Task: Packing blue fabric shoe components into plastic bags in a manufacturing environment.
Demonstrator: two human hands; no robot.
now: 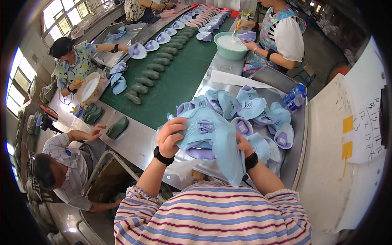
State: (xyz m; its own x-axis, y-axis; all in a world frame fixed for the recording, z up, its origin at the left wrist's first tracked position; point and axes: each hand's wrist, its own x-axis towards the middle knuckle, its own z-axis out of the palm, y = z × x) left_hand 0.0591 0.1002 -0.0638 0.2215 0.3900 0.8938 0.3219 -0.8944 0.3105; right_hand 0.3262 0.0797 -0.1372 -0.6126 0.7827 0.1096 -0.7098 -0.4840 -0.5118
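Close in front of me I hold up a light blue shoe upper (200, 132) with purple laces and a purple lining. My left hand (170, 134) is closed on its left edge, fingers over the top. My right hand (244, 146) grips the right side, partly hidden behind the blue material, which hangs down between my forearms. Just beyond, a pile of similar blue and purple shoe uppers (251, 108) lies in a metal tray (300, 143), and the upper I hold covers part of it.
Ahead runs a green conveyor belt (179, 87) with a row of dark green shoe lasts (151, 74) and rows of uppers. Two bottles (295, 98) stand at the tray's far right corner. A co-worker brushes beside a green basin (230, 45); others sit at left.
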